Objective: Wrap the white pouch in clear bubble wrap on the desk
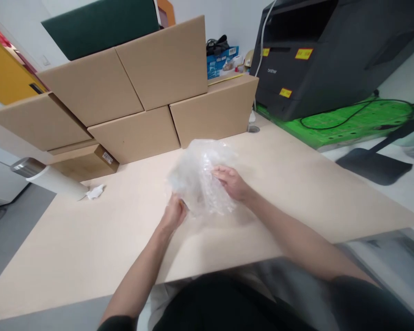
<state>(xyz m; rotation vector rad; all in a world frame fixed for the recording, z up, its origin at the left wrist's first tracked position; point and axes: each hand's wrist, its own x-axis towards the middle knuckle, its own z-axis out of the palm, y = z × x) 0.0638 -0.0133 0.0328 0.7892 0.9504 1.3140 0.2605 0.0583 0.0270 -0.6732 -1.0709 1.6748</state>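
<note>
A clear, crinkled sheet or bag of bubble wrap (202, 177) is held up just above the middle of the table, somewhat blurred. My left hand (174, 212) is closed on its lower left edge, fingers curled around the plastic. On the other side my right hand (232, 183) pinches the wrap near its right part, thumb and fingers together. Whether anything lies inside the wrap I cannot make out.
Stacked cardboard boxes (134, 133) line the table's (100, 248) back edge. A white tumbler (55, 181) and a crumpled tissue (95, 191) are at the left. A dark printer (290, 78) stands on a green base (359, 117) at the right.
</note>
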